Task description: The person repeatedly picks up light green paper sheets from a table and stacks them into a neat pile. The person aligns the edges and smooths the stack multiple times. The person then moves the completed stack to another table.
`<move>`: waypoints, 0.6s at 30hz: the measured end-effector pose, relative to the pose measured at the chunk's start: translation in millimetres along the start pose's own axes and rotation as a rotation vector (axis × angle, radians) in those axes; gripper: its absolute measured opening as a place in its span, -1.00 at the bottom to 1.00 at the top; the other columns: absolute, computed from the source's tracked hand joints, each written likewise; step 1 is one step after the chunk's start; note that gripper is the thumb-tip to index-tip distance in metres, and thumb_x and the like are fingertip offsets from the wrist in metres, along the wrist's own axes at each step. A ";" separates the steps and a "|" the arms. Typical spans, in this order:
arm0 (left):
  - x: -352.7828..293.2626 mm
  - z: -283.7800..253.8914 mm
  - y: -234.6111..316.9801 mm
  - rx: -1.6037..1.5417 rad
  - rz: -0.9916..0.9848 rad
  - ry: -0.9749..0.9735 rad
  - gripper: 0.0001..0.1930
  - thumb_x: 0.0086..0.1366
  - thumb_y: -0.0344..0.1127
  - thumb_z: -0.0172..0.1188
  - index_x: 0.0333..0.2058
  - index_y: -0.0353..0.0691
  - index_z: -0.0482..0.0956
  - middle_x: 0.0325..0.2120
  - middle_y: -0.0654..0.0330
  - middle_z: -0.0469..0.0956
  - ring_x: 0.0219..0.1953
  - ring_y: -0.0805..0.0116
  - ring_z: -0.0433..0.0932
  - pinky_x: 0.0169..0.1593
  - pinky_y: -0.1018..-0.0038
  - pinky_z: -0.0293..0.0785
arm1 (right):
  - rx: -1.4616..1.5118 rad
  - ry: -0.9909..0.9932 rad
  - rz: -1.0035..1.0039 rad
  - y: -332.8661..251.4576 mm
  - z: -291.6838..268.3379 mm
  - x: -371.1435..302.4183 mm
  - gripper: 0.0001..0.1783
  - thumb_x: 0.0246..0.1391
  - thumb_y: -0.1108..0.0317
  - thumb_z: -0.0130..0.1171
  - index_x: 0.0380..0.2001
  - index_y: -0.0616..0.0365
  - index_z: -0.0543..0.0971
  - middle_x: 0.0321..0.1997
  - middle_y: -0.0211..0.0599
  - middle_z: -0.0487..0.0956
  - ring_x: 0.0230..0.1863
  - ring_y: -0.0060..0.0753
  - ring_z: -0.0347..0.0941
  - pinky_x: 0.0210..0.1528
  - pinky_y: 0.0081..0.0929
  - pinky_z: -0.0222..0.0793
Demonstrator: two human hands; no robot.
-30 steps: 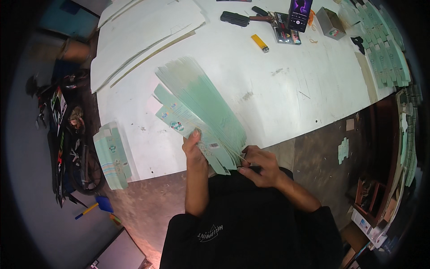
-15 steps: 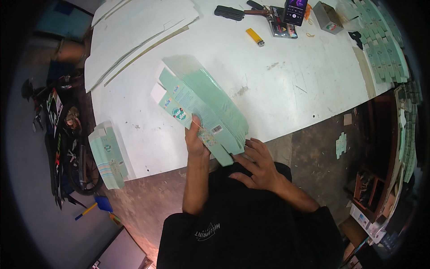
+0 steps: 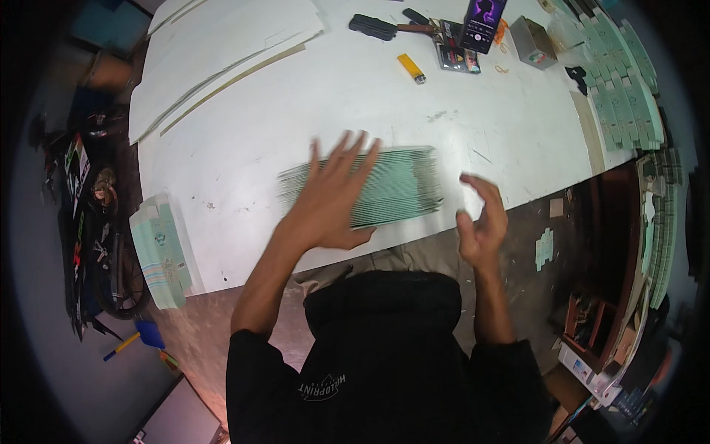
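Right hand (image 3: 484,228) by the table's (image 3: 244,200) near edge, grip wide, thumb apart from fingers, right of the bundle of flat green cartons (image 3: 399,185). Left hand (image 3: 333,196) palm down over that bundle, fingers splayed; bundle lies on table. Farther: yellow lighter (image 3: 411,69), then phone (image 3: 481,26).

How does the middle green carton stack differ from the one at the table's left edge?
Facing: the middle stack shows rows of thin edges; the left-edge stack shows a broad printed face.
Direction: the middle stack's long side runs across the view; the left-edge stack's runs roughly up and down.
Handling: the left hand is spread over the middle stack; no hand is near the left-edge stack.
Shared: both are pale green.
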State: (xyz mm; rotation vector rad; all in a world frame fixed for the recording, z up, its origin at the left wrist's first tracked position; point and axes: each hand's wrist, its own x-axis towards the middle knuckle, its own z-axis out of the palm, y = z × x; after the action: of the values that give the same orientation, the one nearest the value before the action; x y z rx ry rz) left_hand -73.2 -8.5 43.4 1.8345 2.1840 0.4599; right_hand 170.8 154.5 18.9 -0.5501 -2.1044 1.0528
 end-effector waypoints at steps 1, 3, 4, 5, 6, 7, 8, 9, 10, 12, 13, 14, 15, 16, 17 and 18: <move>-12.2 -9.3 -5.6 -0.040 -0.023 0.030 0.31 -0.13 0.08 0.61 0.50 -0.35 0.06 0.49 -0.27 0.03 0.56 -0.22 -0.04 0.56 -0.20 -0.22 | 0.090 -0.008 0.045 15.7 -2.0 6.8 -0.41 0.31 0.18 0.18 0.26 0.39 0.48 0.27 0.12 0.54 0.32 0.06 0.45 0.39 -0.13 0.31; -47.7 -8.4 -39.3 -0.228 -0.117 0.241 0.40 -0.08 0.29 0.52 0.54 -0.36 -0.07 0.57 -0.25 -0.14 0.62 -0.19 -0.22 0.58 -0.17 -0.36 | 0.263 -0.047 0.111 40.3 2.6 18.7 -0.24 0.39 -0.04 0.01 0.39 0.39 0.32 0.43 0.15 0.38 0.48 0.08 0.26 0.52 -0.08 0.11; -70.3 10.6 -57.7 -0.374 -0.206 0.416 0.42 -0.02 0.42 0.44 0.56 -0.35 -0.12 0.59 -0.22 -0.20 0.63 -0.15 -0.28 0.59 -0.11 -0.39 | 0.360 -0.095 0.138 47.1 11.8 25.6 -0.15 0.43 -0.15 -0.10 0.46 0.39 0.21 0.52 0.16 0.26 0.56 0.08 0.12 0.58 -0.05 -0.02; -76.6 29.6 -60.9 -0.688 -0.374 0.535 0.32 0.20 0.62 0.06 0.57 -0.33 -0.19 0.60 -0.13 -0.25 0.64 -0.05 -0.31 0.60 -0.01 -0.40 | 0.454 -0.139 0.173 52.8 21.9 27.5 -0.05 0.46 -0.26 -0.22 0.52 0.39 0.10 0.61 0.17 0.14 0.65 0.08 -0.02 0.64 -0.02 -0.16; -92.6 53.7 -76.5 -0.775 -0.500 0.573 0.21 0.34 0.67 -0.32 0.57 -0.30 -0.22 0.61 -0.05 -0.29 0.64 0.02 -0.34 0.61 0.09 -0.38 | 0.339 -0.199 0.192 49.7 44.6 25.1 0.02 0.43 -0.35 -0.30 0.55 0.38 0.03 0.65 0.15 0.02 0.68 0.05 -0.15 0.66 -0.01 -0.29; -96.2 66.9 -74.1 -0.991 -0.396 0.581 0.14 0.40 0.60 -0.37 0.57 -0.28 -0.28 0.62 -0.01 -0.26 0.64 0.05 -0.31 0.61 0.15 -0.47 | 0.208 -0.257 0.212 44.5 65.3 24.0 0.09 0.40 -0.43 -0.37 0.57 0.37 -0.05 0.69 0.14 -0.11 0.71 0.02 -0.29 0.67 0.00 -0.42; -88.3 65.8 -71.3 -1.233 -0.406 0.656 0.18 0.36 0.65 -0.43 0.57 -0.27 -0.31 0.62 -0.01 -0.31 0.64 0.08 -0.36 0.61 0.14 -0.46 | 0.240 -0.283 0.155 28.3 72.7 25.0 0.14 0.36 -0.49 -0.40 0.58 0.36 -0.07 0.70 0.12 -0.16 0.72 0.00 -0.35 0.67 0.01 -0.47; -85.9 60.9 -65.4 -1.476 -0.423 0.726 0.22 0.32 0.70 -0.49 0.57 -0.27 -0.33 0.62 0.00 -0.35 0.64 0.10 -0.41 0.60 0.14 -0.45 | 0.276 -0.314 0.109 10.8 72.5 19.0 0.19 0.33 -0.54 -0.42 0.59 0.35 -0.10 0.72 0.09 -0.20 0.72 -0.02 -0.41 0.67 0.03 -0.52; -88.6 59.7 -61.3 -1.360 -0.392 0.677 0.22 0.32 0.71 -0.49 0.57 -0.26 -0.35 0.62 0.00 -0.38 0.64 0.08 -0.40 0.60 0.13 -0.46 | 0.280 -0.417 0.031 9.8 70.6 14.9 0.23 0.29 -0.58 -0.47 0.59 0.33 -0.14 0.72 0.07 -0.24 0.72 -0.02 -0.45 0.66 0.02 -0.61; -85.6 58.5 -58.4 -1.140 -0.301 0.568 0.23 0.30 0.72 -0.51 0.58 -0.23 -0.38 0.62 0.00 -0.43 0.64 0.04 -0.40 0.60 0.10 -0.49 | 0.323 -0.396 0.031 18.9 69.2 12.7 0.26 0.26 -0.61 -0.48 0.59 0.33 -0.15 0.72 0.06 -0.24 0.72 -0.02 -0.46 0.66 0.01 -0.64; -85.0 55.9 -55.8 -1.120 -0.319 0.572 0.26 0.26 0.75 -0.51 0.57 -0.24 -0.39 0.62 0.00 -0.44 0.64 0.04 -0.42 0.59 0.09 -0.49 | 0.344 -0.384 0.031 26.7 69.4 11.5 0.27 0.25 -0.62 -0.49 0.59 0.33 -0.16 0.72 0.06 -0.24 0.72 -0.02 -0.47 0.66 0.00 -0.65; -85.6 53.2 -52.8 -1.099 -0.337 0.576 0.30 0.22 0.79 -0.52 0.57 -0.24 -0.41 0.62 -0.01 -0.46 0.64 0.04 -0.44 0.59 0.08 -0.49 | 0.363 -0.370 0.030 35.1 69.6 10.5 0.29 0.24 -0.64 -0.50 0.59 0.33 -0.16 0.72 0.06 -0.24 0.72 -0.02 -0.47 0.65 -0.01 -0.67; -87.5 47.8 -46.4 -1.065 -0.369 0.584 0.34 0.18 0.82 -0.52 0.57 -0.25 -0.43 0.61 -0.01 -0.47 0.63 0.04 -0.45 0.59 0.06 -0.49 | 0.402 -0.364 0.028 41.1 68.4 11.8 0.30 0.22 -0.65 -0.51 0.59 0.34 -0.17 0.72 0.06 -0.24 0.72 -0.01 -0.48 0.65 -0.02 -0.68; -83.7 54.1 -51.3 -1.051 -0.475 0.630 0.38 0.13 0.85 -0.54 0.56 -0.25 -0.46 0.61 -0.01 -0.48 0.63 0.02 -0.46 0.59 0.05 -0.52 | 0.439 -0.356 0.027 45.8 66.5 13.9 0.32 0.21 -0.67 -0.51 0.60 0.34 -0.17 0.72 0.06 -0.24 0.72 -0.01 -0.49 0.65 -0.03 -0.69; -85.5 60.2 -50.3 -1.091 -0.435 0.588 0.38 0.12 0.86 -0.55 0.56 -0.24 -0.45 0.61 -0.02 -0.47 0.63 0.02 -0.46 0.59 0.04 -0.53 | 0.468 -0.340 0.024 44.5 68.9 19.5 0.33 0.20 -0.68 -0.52 0.60 0.34 -0.18 0.72 0.06 -0.23 0.72 -0.01 -0.50 0.65 -0.04 -0.71; -89.9 66.1 -44.0 -1.129 -0.395 0.545 0.38 0.11 0.86 -0.56 0.57 -0.23 -0.45 0.61 -0.02 -0.46 0.63 0.02 -0.47 0.59 0.04 -0.54 | 0.422 -0.259 0.024 43.3 68.8 25.7 0.31 0.21 -0.67 -0.48 0.60 0.30 -0.17 0.72 0.05 -0.23 0.73 -0.01 -0.49 0.65 -0.02 -0.69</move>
State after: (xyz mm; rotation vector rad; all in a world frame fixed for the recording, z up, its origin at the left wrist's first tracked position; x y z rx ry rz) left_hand -71.7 -98.8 -35.6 0.6869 1.7751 1.7654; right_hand 104.7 160.5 -34.6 -0.2413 -2.0045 1.5997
